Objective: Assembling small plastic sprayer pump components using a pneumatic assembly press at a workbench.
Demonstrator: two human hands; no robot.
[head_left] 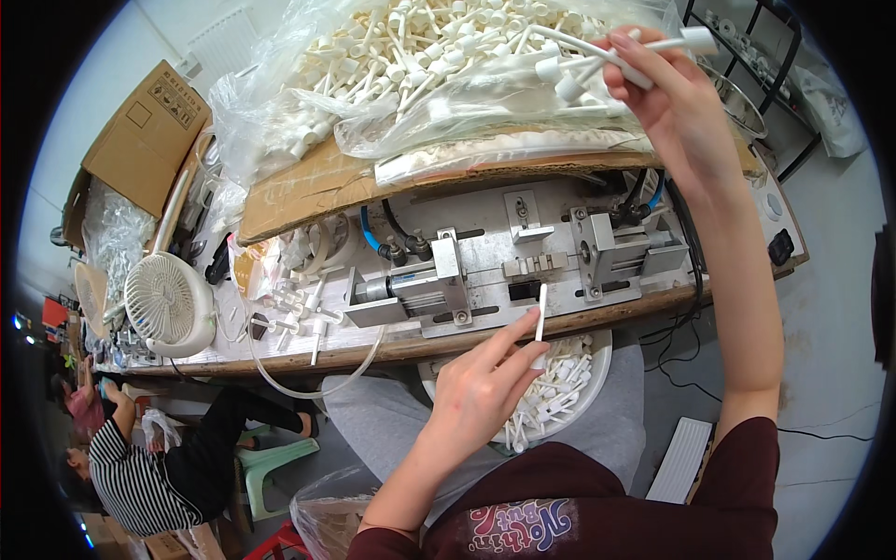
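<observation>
White flexible tubing (308,396) loops off the bench (401,349) and might snag the left hand (474,390). Its fingers, nearly closed, pinch one pale stick (542,313) before the metal fixture (532,265); a loose pinch could drop it into the tub (605,362) below. The raised, half-curled right hand (668,93) grips several knobbed pieces (697,40), so one may slip.

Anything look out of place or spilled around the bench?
Possibly: some white parts lie scattered loose on the bench left of the metal fixture, apart from the big heap and the white tub. No damage stands out.
</observation>
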